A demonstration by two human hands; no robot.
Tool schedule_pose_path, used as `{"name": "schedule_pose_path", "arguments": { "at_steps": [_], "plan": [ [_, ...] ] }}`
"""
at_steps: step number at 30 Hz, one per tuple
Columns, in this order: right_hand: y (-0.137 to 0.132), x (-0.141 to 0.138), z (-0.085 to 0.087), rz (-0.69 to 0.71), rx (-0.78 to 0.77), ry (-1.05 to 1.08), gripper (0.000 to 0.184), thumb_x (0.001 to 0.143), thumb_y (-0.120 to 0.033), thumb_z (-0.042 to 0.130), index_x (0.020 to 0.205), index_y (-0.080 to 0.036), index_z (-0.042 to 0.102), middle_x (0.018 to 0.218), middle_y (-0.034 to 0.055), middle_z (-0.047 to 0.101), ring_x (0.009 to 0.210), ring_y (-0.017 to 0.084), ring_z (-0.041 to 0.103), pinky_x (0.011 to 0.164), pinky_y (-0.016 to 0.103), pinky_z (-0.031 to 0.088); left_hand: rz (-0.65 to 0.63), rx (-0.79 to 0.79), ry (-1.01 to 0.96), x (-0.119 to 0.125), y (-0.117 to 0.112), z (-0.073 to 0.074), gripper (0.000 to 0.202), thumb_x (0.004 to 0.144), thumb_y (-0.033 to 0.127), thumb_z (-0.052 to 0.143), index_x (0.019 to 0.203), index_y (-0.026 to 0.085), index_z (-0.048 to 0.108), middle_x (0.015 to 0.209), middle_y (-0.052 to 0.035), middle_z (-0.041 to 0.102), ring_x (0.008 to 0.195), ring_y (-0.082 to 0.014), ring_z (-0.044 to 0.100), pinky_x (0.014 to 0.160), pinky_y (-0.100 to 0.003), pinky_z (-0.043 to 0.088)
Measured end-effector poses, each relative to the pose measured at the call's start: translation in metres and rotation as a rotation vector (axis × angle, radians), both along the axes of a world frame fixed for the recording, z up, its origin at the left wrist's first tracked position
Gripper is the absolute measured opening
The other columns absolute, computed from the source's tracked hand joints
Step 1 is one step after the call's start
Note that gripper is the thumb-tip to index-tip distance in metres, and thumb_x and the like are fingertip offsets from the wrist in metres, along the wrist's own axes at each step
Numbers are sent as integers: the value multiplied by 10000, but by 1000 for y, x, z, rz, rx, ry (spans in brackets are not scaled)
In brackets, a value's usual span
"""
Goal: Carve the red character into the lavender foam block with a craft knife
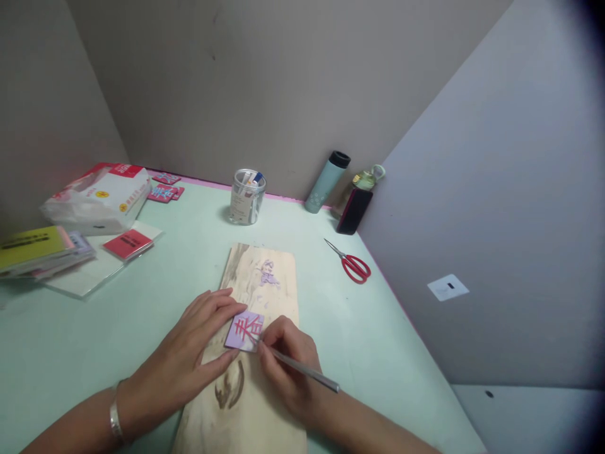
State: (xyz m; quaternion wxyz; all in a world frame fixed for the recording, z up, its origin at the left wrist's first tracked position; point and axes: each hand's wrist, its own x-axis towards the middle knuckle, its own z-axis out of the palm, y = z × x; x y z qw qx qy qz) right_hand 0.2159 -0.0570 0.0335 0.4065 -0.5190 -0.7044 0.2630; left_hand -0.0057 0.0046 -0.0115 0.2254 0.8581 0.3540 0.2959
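Observation:
A small lilac square with a red character point(244, 331) lies on a long wooden board point(265, 416). My left hand point(189, 343) steadies the square from the left, its index fingertip at the top edge and its thumb at the bottom edge. In a pen grip, my right hand point(290, 359) is closed around a slim silver pen-shaped craft tool point(307, 372). The tool's front end meets the square near its lower right corner; its tip is too small to make out. Bits of lilac scrap point(268, 277) lie on the board beyond the square.
Red-handled scissors point(354, 268) lie right of the board. Behind stand a clear cup of tools point(247, 198), a teal bottle point(327, 183), a green-lidded bottle point(363, 181) and a phone point(354, 211). Leftward are a white package point(101, 198), a red packet point(127, 244) and stacked coloured sheets point(38, 252).

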Motion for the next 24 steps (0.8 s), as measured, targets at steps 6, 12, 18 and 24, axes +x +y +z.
{"name": "schedule_pose_path", "arguments": {
  "at_steps": [6, 12, 18, 24],
  "plan": [
    [1, 0, 4, 13, -14, -14, 119, 960, -218, 525, 846, -226, 493, 714, -26, 542, 598, 119, 477, 569, 234, 375, -5, -19, -8, 1, 3, 0, 450, 1024, 399, 572, 1462, 351, 486, 1473, -44, 554, 1477, -297, 435, 1197, -482, 449],
    [1, -1, 3, 16, -34, -13, 128, 957, -213, 516, 836, -226, 479, 707, -32, 528, 599, 115, 457, 568, 236, 357, -7, -31, 8, 0, 2, 1, 454, 1035, 404, 558, 1475, 357, 458, 1492, -38, 538, 1492, -287, 414, 1225, -498, 408],
    [0, -1, 8, 41, -32, -28, 116, 968, -207, 497, 855, -225, 479, 732, -26, 527, 612, 117, 453, 579, 243, 365, -22, -33, 22, 0, 3, 1, 452, 1039, 404, 560, 1473, 355, 441, 1488, -38, 541, 1492, -288, 417, 1244, -532, 372],
    [1, 0, 4, 44, -3, -47, 100, 968, -197, 491, 873, -226, 478, 759, -18, 546, 622, 120, 462, 585, 250, 371, -15, -37, 22, -1, 2, 1, 454, 1040, 412, 555, 1475, 350, 444, 1501, -45, 534, 1501, -286, 403, 1246, -519, 369]
  ]
}}
